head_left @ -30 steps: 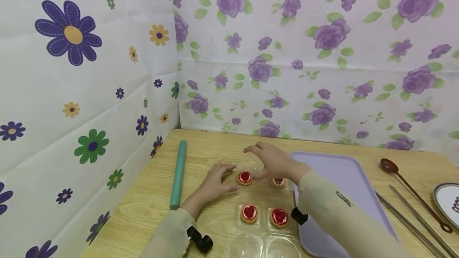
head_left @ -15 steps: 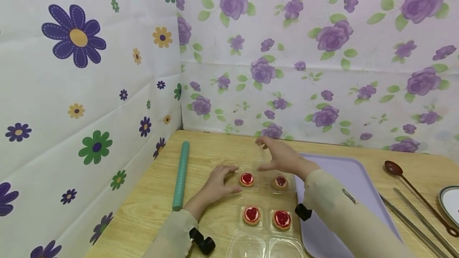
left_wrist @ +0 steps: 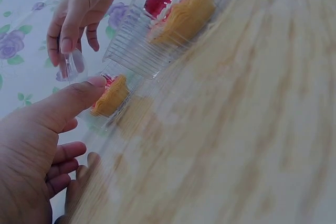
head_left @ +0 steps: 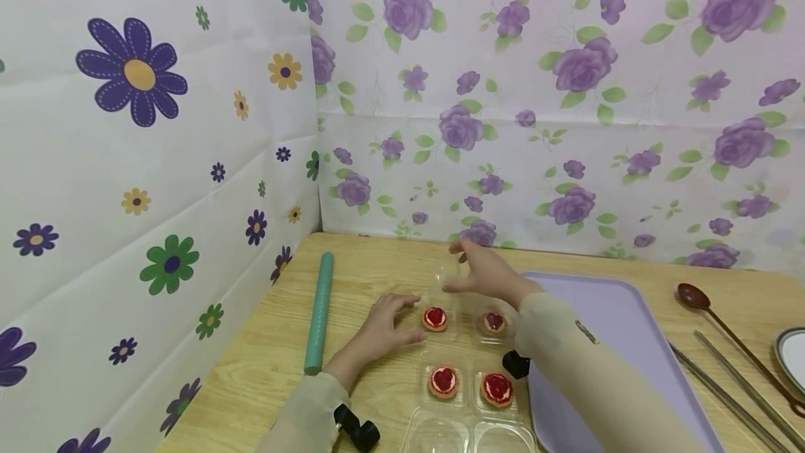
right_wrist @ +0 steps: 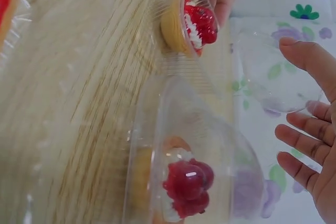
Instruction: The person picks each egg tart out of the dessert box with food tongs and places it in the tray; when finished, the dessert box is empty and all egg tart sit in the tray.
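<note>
Among clear plastic pastry boxes, the back-left one holds a fruit tart (head_left: 434, 319) with a red topping. Its raised plastic lid (right_wrist: 265, 74) is pinched at the edge between thumb and fingers of my right hand (head_left: 487, 272). My left hand (head_left: 377, 331) lies at the left side of this box, thumb and fingers apart and gently bent. In the left wrist view its thumb overlaps the box edge beside the tart. To the right, another tart (right_wrist: 189, 184) sits under a domed lid (right_wrist: 247, 166). Part of that box is near my right sleeve.
Two front tarts, left (head_left: 443, 382) and right (head_left: 497, 389), sit in boxes with lids folded toward me (head_left: 437, 433). A lilac tray (head_left: 597, 313) lies right; a teal rolling pin (head_left: 319, 313) lies left. Farther right are a brown spoon (head_left: 694, 296), metal rods (head_left: 723, 386) and a plate (head_left: 794, 355).
My right hand has risen toward the back of the table with the lid, and its forearm has swung a little left. My left hand keeps its place by the box.
</note>
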Demonstrator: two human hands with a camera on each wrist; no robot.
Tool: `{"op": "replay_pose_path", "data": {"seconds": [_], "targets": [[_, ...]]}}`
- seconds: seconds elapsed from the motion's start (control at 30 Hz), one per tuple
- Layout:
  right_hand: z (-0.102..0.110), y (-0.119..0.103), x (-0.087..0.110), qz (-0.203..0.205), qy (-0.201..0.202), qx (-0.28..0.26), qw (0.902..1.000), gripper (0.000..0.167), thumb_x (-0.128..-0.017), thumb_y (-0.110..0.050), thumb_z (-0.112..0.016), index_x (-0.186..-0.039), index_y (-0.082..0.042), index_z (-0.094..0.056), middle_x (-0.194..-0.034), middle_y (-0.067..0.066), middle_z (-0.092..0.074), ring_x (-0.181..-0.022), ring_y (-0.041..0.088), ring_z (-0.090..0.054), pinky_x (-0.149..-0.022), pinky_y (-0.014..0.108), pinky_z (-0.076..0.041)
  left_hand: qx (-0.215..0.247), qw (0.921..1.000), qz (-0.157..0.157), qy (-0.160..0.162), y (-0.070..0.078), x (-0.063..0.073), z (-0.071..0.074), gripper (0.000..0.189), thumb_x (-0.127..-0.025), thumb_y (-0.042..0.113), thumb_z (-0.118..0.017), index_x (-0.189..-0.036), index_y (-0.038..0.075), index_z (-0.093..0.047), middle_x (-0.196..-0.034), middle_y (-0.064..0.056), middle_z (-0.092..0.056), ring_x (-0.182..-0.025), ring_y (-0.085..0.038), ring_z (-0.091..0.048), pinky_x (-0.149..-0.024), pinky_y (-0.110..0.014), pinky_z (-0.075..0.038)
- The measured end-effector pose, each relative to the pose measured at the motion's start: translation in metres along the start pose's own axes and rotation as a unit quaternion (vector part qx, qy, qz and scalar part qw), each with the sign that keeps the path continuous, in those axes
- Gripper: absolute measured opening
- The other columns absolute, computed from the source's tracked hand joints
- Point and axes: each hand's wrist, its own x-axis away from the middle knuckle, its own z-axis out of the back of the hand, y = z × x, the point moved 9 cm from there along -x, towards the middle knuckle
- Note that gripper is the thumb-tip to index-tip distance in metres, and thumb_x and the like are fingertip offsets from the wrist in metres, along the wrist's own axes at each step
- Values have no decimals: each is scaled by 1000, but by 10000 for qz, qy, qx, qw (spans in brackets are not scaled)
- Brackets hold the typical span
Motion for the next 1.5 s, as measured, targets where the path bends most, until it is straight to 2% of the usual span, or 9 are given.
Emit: {"op": "replay_pose_path", "data": {"seconds": [0.17, 0.4, 0.63, 0.83, 1.5], "targets": [[-6, 11, -2, -303, -45, -7, 9995, 81, -76, -44, -78, -136, -4, -42, -137, 16, -53, -120, 33, -55, -98, 48, -48, -19, 10000, -8, -3, 0, 1, -2, 68, -77, 41, -78, -134, 12, -54, -129, -9, -57, -120, -28, -49, -102, -53, -40], [-16, 27, -4, -707, -73, -4, 9975, 82, -78, -35, -79, -141, -4, -38, -142, 17, -49, -124, 35, -53, -103, 50, -44, -42, 10000, -30, 15, -1, 1, -5, 69, -78, 41, -78, -134, 11, -54, -130, -9, -56, -120, -28, -50, -101, -52, -41], [-27, 36, -2, -988, -452, 316, 9936, 86, -82, -34, -76, -148, -3, -31, -150, 19, -39, -135, 39, -41, -113, 53, -33, -31, 10000, -13, 13, -1, 2, -5, 70, -77, 41, -79, -134, 11, -54, -131, -9, -56, -121, -29, -49, -102, -53, -39], [-29, 36, -3, -917, -665, 631, 9916, 84, -83, -36, -73, -146, 3, -33, -149, 24, -39, -137, 41, -37, -114, 54, -30, -86, 10000, -11, 20, -1, 2, -4, 69, -77, 42, -78, -135, 12, -53, -133, -8, -56, -125, -30, -47, -105, -54, -37], [-33, 36, -5, -1079, -1023, 884, 9849, 83, -87, -46, -66, -146, 4, -34, -148, 24, -40, -136, 41, -39, -114, 54, -30, -105, 9999, -55, 30, 2, 1, -2, 68, -78, 41, -78, -134, 12, -54, -131, -9, -56, -124, -30, -47, -105, -54, -37]]}}
